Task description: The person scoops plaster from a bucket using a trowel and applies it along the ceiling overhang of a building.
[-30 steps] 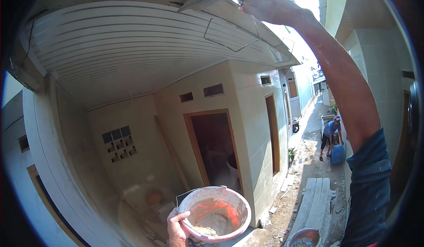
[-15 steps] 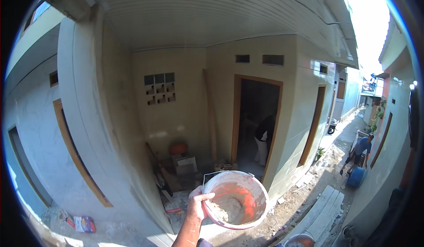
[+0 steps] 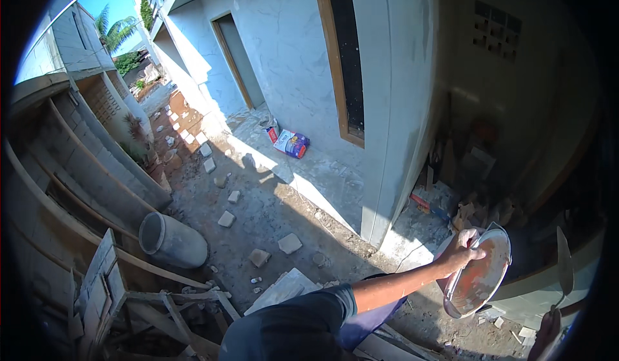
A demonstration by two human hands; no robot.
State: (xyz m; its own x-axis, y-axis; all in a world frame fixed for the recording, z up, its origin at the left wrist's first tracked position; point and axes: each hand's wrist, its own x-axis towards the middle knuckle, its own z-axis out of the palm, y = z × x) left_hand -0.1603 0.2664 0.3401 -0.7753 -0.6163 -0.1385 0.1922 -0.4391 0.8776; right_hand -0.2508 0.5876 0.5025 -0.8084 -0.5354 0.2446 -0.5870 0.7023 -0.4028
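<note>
My left hand (image 3: 459, 254) is closed on the near rim of a round bucket (image 3: 485, 274). Its inside is smeared reddish and whitish, and it is tipped partly on its side, with a wire handle along the rim. At the lower right, in shade, my right hand (image 3: 547, 332) grips the handle of a trowel (image 3: 565, 263), whose narrow blade points up. The trowel stays apart from the bucket, just to its right. How much material lies in the bucket is hard to make out.
A grey drum (image 3: 173, 240) stands at left beside broken timber (image 3: 164, 309). Stones (image 3: 289, 243) dot the dirt path. A colourful bag (image 3: 292, 143) lies on the ledge by the pale wall (image 3: 284, 58). A pillar (image 3: 403, 103) rises near the bucket; cluttered boards fill the shaded porch.
The view has swung left, bringing the path, drum and timber into sight. The bucket has tilted further over in my left hand. My right hand with the trowel has come into view.
</note>
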